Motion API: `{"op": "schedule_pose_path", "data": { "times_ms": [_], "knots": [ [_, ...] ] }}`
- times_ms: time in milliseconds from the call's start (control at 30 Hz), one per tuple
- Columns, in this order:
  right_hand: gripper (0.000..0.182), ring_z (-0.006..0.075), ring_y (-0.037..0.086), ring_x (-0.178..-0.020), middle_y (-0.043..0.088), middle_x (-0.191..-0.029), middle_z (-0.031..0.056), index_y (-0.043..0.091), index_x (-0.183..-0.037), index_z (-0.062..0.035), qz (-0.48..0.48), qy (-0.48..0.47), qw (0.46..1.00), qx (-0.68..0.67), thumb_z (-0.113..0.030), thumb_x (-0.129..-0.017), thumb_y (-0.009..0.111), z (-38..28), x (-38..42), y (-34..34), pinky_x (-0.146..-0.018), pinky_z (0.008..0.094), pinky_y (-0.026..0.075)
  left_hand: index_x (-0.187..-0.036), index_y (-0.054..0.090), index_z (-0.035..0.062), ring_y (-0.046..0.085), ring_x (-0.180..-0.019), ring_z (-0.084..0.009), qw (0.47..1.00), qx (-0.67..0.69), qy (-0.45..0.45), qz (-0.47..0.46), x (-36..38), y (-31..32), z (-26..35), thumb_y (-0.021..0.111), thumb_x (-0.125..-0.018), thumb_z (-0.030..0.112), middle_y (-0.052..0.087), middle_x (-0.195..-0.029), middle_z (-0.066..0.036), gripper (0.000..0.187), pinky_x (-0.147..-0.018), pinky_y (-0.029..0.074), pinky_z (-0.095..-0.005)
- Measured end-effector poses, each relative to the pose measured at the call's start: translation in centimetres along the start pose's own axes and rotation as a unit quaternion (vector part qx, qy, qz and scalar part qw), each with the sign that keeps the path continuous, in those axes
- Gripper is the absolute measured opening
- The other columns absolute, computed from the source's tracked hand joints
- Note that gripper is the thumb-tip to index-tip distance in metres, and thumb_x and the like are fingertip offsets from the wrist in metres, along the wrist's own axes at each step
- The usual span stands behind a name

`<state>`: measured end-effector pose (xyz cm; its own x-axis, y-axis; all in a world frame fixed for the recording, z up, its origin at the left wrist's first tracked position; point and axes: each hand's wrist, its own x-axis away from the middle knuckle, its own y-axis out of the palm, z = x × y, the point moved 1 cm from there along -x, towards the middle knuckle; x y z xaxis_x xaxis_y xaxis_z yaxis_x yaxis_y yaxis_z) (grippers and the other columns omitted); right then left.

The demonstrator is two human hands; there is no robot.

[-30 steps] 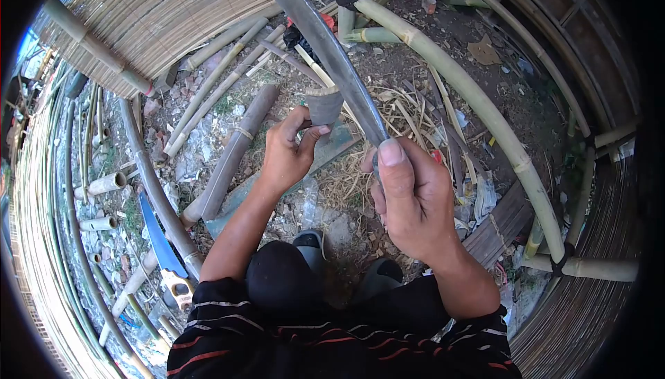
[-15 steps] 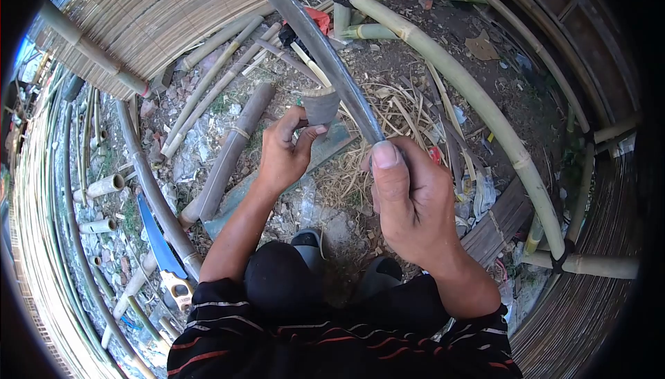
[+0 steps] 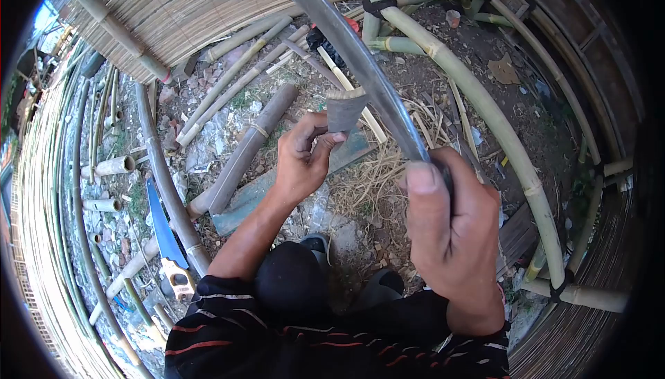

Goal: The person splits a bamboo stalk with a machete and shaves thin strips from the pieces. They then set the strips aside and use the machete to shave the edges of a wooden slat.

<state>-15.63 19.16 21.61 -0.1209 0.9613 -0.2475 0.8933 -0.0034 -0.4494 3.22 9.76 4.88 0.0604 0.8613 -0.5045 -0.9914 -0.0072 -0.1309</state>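
Pinched between the thumb and fingers of my left hand (image 3: 305,150) is a short, grey, curved piece of bamboo (image 3: 344,112), its pale cut edge facing up. My right hand (image 3: 454,223) is wrapped round the handle of a machete (image 3: 367,67), the thumb lying along the top near the base of the blade. The long dark blade slants up and to the left, and in this view it passes over the right edge of the bamboo piece. Most of the handle is hidden in my fist.
Pale shavings (image 3: 370,178) lie on the ground below my hands. A grey split bamboo length (image 3: 253,147) rests on a greenish board (image 3: 232,219). On the left is a blue handsaw (image 3: 163,223) among poles. A lashed bamboo frame (image 3: 485,98) curves round the right.
My right hand has moved right, down and closer to the camera with the machete. The left hand still holds the bamboo piece. The whole view has shifted slightly.
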Motion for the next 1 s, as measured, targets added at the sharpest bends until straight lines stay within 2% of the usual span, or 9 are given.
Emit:
{"op": "schedule_pose_path", "data": {
  "times_ms": [100,167,300,467,500,567,633,867,1000],
  "knots": [
    [0.037,0.0250,0.063,-0.046,0.056,-0.053,0.0128,0.058,-0.088,0.0055,-0.043,0.031,0.995,0.080,-0.030,-0.098,0.064,3.3,-1.3,1.5,-0.045,0.0381,0.043,-0.155,0.006,0.0081,0.030,-0.145,-0.0389,0.996,-0.075,0.035,0.043,-1.5,-4.7,2.6,0.071,-0.093,0.032,0.019,-0.158,-0.025,0.093,-0.115,0.032,-0.0494],
    [0.040,0.0256,0.061,-0.045,0.055,-0.052,0.0137,0.057,-0.084,0.0041,-0.007,0.050,0.994,0.093,-0.033,-0.098,0.064,2.3,-2.2,0.4,-0.045,0.0395,0.042,-0.156,0.014,0.0116,0.029,-0.146,-0.0392,0.943,-0.223,0.096,0.229,-3.1,-8.9,3.3,0.044,-0.099,0.059,0.019,-0.160,-0.023,0.080,-0.116,0.028,-0.0533],
    [0.045,0.0190,0.047,-0.039,0.047,-0.047,0.0090,0.056,-0.075,0.0018,-0.047,0.037,0.993,0.102,-0.036,-0.097,0.066,0.7,-3.0,-1.4,-0.042,0.0362,0.035,-0.116,0.067,0.0054,0.057,-0.126,-0.0298,0.745,-0.452,0.476,0.116,-13.6,-10.8,11.1,0.030,-0.105,0.055,0.065,-0.120,-0.017,0.063,-0.100,0.045,-0.0422],
    [0.040,0.0102,0.044,-0.046,0.048,-0.051,0.0021,0.059,-0.077,0.0011,-0.114,-0.022,0.974,0.196,-0.032,-0.088,0.078,1.5,-4.7,-2.9,-0.046,0.0308,0.033,-0.076,0.062,0.0040,0.058,-0.064,-0.0261,0.791,-0.427,0.438,0.029,-16.6,-9.4,5.1,0.033,-0.106,0.028,0.062,-0.071,-0.010,0.048,-0.061,0.044,-0.0374],
    [0.040,0.0284,0.055,-0.044,0.055,-0.052,0.0150,0.060,-0.072,0.0030,-0.110,0.030,0.972,0.204,-0.029,-0.082,0.081,5.5,-5.8,-0.5,-0.047,0.0401,0.041,-0.067,0.057,0.0045,0.050,-0.049,-0.0244,0.764,-0.455,0.457,0.041,-15.4,-8.9,2.3,0.034,-0.103,0.018,0.056,-0.061,-0.007,0.045,-0.052,0.039,-0.0375],
    [0.035,0.0329,0.059,-0.048,0.058,-0.057,0.0196,0.062,-0.074,0.0048,-0.095,0.019,0.977,0.189,-0.023,-0.080,0.082,7.5,-6.9,-0.3,-0.050,0.0419,0.044,-0.063,0.057,0.0050,0.049,-0.048,-0.0245,0.750,-0.453,0.469,0.110,-13.8,-8.4,1.1,0.045,-0.089,0.008,0.056,-0.059,-0.006,0.029,-0.054,0.041,-0.0375],
    [0.034,0.0138,0.046,-0.044,0.051,-0.052,0.0068,0.062,-0.077,0.0011,-0.115,-0.018,0.977,0.176,-0.025,-0.079,0.084,8.0,-6.8,-0.2,-0.046,0.0330,0.036,-0.064,0.058,0.0050,0.051,-0.051,-0.0240,0.757,-0.452,0.467,0.061,-13.5,-8.6,2.2,0.048,-0.090,0.007,0.057,-0.062,-0.007,0.028,-0.055,0.043,-0.0362],
    [0.031,0.0080,0.046,-0.048,0.052,-0.053,0.0003,0.065,-0.081,0.0010,-0.155,0.019,0.982,0.108,-0.024,-0.080,0.084,7.9,-11.6,-1.6,-0.047,0.0278,0.035,-0.062,0.052,0.0077,0.047,-0.045,-0.0257,0.733,-0.436,0.522,0.003,-18.4,-9.1,2.8,0.046,-0.099,0.012,0.049,-0.056,-0.006,0.039,-0.047,0.039,-0.0390],
    [0.026,0.0326,0.060,-0.056,0.061,-0.060,0.0174,0.068,-0.080,0.0028,-0.147,0.033,0.974,0.166,-0.020,-0.079,0.080,13.5,-12.8,1.9,-0.058,0.0435,0.045,-0.058,0.049,0.0104,0.047,-0.045,-0.0227,0.742,-0.474,0.469,0.068,-16.6,-8.4,-1.6,0.039,-0.093,0.010,0.048,-0.052,-0.005,0.037,-0.049,0.038,-0.0366]
  ]
}}
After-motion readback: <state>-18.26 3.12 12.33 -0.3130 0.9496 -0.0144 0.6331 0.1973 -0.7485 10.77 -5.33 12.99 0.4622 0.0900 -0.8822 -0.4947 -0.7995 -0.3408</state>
